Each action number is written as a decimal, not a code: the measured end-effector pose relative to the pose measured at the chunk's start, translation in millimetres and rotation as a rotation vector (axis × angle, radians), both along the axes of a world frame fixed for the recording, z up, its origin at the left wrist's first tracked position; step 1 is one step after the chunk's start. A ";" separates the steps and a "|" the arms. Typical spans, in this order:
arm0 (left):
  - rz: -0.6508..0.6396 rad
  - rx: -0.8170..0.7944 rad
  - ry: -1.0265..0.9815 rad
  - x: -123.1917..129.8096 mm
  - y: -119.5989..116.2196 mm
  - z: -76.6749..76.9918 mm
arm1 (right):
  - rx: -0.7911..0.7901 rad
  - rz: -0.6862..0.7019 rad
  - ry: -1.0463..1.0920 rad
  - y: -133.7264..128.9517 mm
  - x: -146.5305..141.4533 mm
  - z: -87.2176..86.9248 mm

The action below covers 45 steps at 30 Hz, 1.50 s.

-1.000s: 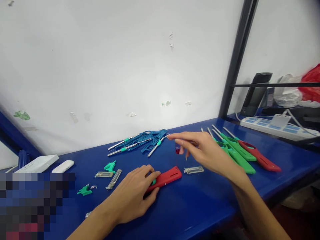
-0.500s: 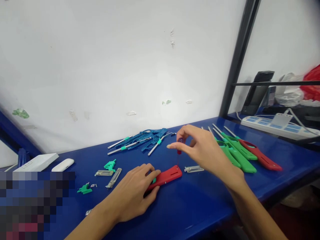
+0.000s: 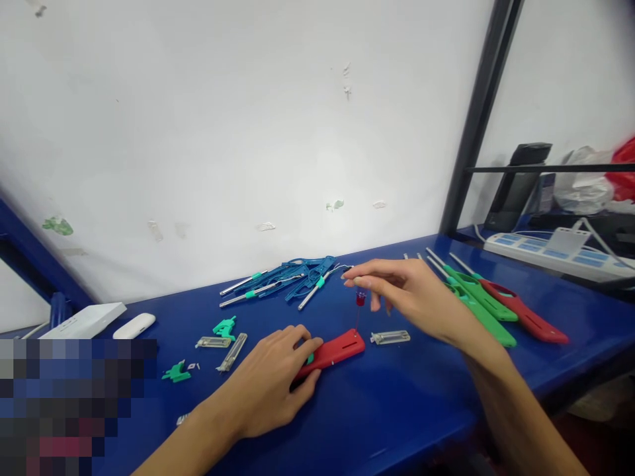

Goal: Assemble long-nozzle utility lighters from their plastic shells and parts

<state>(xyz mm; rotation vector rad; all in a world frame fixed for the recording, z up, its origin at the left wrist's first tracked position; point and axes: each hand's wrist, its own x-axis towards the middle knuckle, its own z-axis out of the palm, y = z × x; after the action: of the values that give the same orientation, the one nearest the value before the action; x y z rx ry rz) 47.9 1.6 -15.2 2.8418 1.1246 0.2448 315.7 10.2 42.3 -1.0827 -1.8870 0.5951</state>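
My left hand (image 3: 278, 377) is closed around one end of a red lighter body (image 3: 342, 348) lying on the blue table, with a bit of green plastic showing under the fingers. Above its other end, my right hand (image 3: 397, 291) pinches a small screwdriver (image 3: 360, 299) with a dark red and purple handle. The screwdriver stands nearly upright, its thin shaft reaching down to the end of the red body. A clear fuel tank (image 3: 391, 337) lies just right of the red body.
Blue lighter shells with metal tubes (image 3: 292, 277) lie at the back. Green lighters (image 3: 489, 317) and a red lighter (image 3: 530, 314) rest at right. Clear tanks (image 3: 232, 352) and green plastic pieces (image 3: 225, 326) are at left, near a white case (image 3: 133, 326). A power strip (image 3: 555, 251) is far right.
The fingers of my right hand have shifted on the screwdriver handle, now straighter and pinching its top. The red body stays under my left hand; the view has shifted slightly.
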 end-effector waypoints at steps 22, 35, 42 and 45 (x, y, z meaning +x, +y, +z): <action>0.004 0.002 0.007 0.0 0.3 1.2 | 0.021 0.010 -0.039 -0.8 -7.1 -1.3; 0.001 0.002 0.001 0.7 0.1 1.4 | 0.081 -0.121 -0.049 1.5 -10.4 -0.7; 0.005 -0.003 0.000 0.4 1.0 1.5 | 0.255 -0.227 -0.126 2.9 -12.0 -8.0; 0.007 -0.003 0.001 -0.5 0.9 1.0 | 0.288 -0.238 -0.153 4.9 -10.6 -10.9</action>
<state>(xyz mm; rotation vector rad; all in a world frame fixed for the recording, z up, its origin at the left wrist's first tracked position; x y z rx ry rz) 47.4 2.5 -14.1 2.8364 1.1337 0.2414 305.0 15.1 31.4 -1.1637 -1.8669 0.1034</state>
